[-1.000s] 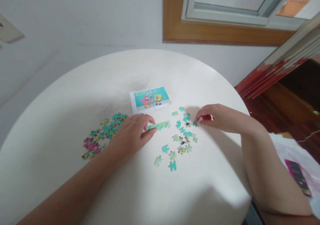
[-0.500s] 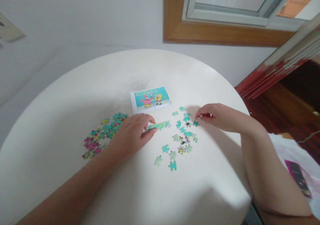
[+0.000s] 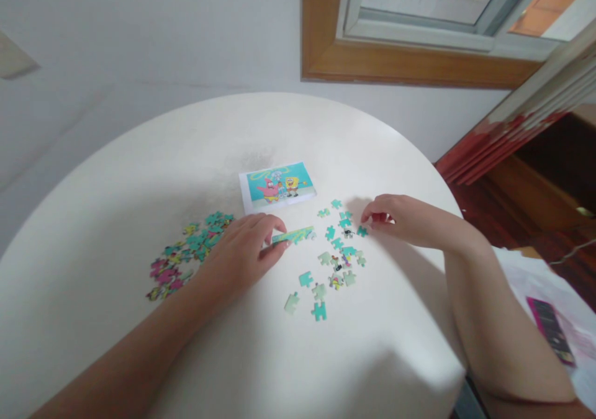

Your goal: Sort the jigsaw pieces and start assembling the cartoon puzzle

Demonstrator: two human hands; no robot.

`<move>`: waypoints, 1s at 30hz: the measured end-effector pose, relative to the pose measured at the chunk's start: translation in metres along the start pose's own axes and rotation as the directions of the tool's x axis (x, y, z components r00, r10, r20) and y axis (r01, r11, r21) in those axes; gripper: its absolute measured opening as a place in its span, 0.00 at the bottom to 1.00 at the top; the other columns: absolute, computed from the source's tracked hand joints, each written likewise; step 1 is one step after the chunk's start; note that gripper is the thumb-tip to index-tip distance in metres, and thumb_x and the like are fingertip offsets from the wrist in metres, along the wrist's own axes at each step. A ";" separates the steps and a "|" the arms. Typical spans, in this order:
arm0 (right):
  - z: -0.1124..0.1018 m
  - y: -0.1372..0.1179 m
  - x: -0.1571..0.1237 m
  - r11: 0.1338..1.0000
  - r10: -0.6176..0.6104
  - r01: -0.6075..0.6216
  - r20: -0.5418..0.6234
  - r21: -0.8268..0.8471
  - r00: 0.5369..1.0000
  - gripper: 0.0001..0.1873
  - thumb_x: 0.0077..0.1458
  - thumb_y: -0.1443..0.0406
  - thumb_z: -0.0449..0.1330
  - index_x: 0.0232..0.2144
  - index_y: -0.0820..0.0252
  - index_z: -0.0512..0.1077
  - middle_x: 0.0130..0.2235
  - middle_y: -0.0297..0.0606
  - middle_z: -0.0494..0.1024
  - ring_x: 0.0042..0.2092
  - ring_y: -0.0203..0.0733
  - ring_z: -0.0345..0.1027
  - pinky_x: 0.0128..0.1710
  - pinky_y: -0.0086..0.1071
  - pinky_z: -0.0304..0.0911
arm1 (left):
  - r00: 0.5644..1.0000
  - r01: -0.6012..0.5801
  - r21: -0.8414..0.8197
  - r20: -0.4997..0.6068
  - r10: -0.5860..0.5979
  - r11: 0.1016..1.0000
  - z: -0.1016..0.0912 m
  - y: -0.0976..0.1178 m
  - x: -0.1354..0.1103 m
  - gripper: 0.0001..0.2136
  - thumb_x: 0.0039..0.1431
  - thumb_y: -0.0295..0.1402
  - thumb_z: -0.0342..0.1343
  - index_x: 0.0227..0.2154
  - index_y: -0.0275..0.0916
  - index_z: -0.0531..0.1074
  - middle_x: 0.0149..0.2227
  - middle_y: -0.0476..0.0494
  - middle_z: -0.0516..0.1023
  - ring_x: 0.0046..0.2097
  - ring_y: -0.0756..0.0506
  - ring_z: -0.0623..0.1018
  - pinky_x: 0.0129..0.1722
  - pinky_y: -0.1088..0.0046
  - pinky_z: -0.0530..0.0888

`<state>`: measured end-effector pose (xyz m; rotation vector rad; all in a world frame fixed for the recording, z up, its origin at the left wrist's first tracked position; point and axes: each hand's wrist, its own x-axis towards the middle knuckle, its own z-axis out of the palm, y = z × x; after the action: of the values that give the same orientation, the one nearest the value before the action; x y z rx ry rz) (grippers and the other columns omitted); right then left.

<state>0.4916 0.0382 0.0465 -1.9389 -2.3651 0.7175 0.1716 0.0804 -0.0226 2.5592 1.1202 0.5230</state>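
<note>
My left hand [image 3: 249, 239] has thumb and fingers closed on the left end of a joined strip of puzzle pieces [image 3: 300, 234], teal and yellow-green, lying on the table. At the right, my right hand [image 3: 388, 216] bends down with its fingertips pinched at the edge of a teal puzzle piece [image 3: 362, 230]. Between the hands lie several loose puzzle pieces [image 3: 336, 243], teal, pale green and some with coloured figures. Partly behind my left hand is a heap of puzzle pieces [image 3: 195, 242] in teal, pink and yellow. Behind the strip lies a picture card [image 3: 279, 186] with cartoon figures.
The white round table [image 3: 298, 127] stands against a wall below a wood-framed window [image 3: 419, 65]. To the right are a red and pale curtain [image 3: 484, 146] and a pink-edged phone-like object [image 3: 552, 331] on white sheets, lower than the tabletop.
The whole view has shifted slightly. Both hands stay at the same places relative to the strip and the teal piece; the right fingertips have moved a little.
</note>
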 end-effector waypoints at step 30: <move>0.016 -0.010 0.018 0.958 -0.284 0.287 -0.135 0.004 0.949 0.14 0.58 0.75 0.56 0.41 0.59 0.79 0.40 0.42 0.75 0.39 0.40 0.70 0.41 0.32 0.65 | 1.000 0.015 -0.007 0.008 -0.015 1.000 -0.003 0.004 0.001 0.09 0.63 0.39 0.53 0.40 0.41 0.69 0.32 0.48 0.71 0.37 0.43 0.73 0.41 0.64 0.68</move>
<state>0.4737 0.0479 0.0310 -1.5329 -2.4658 0.5743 0.1734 0.0790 -0.0186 2.5427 1.1317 0.5120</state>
